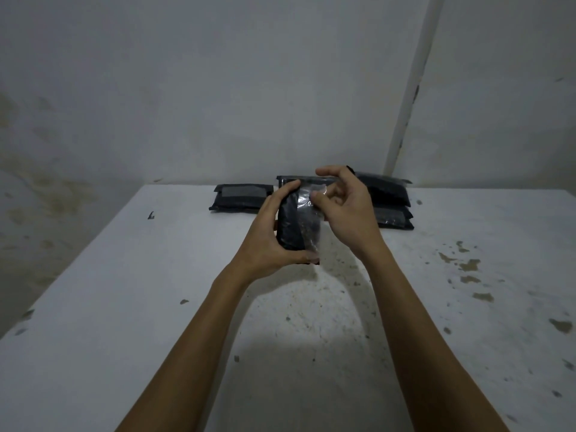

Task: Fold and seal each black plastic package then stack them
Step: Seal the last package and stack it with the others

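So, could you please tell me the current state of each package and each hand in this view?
Held package: upright above the table, its clear flap still loose, not yet sealed.
Left hand: grips the held package around its side and bottom.
Right hand: pinches the clear flap near the top.
Left package: lies flat on the table, alone.
Right packages: stacked on the table, partly hidden by the right hand.

Two bare forearms reach in from the bottom edge — no sleeves, no watch, no bands showing anywhere along them. The left hand [274, 235] and right hand [346, 207] wear no gloves and no rings that can be made out. Fingernails look short and plain — the dim light hides finer detail.
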